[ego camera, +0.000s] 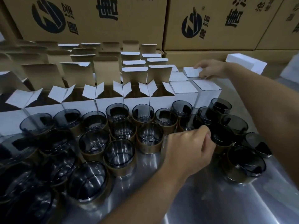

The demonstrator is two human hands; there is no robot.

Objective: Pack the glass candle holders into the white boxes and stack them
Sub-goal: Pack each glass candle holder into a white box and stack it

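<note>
Left hand [189,143] grips candle holder [191,122] — right hand [209,70] holds white box [191,72].

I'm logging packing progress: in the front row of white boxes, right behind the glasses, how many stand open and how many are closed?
open white boxes: 6
closed white boxes: 2
Total: 8

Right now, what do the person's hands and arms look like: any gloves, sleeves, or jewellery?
The left hand and the right hand are both bare, with no gloves, rings or watch visible. No sleeve, cuff or wristband shows anywhere in the frame.
</note>
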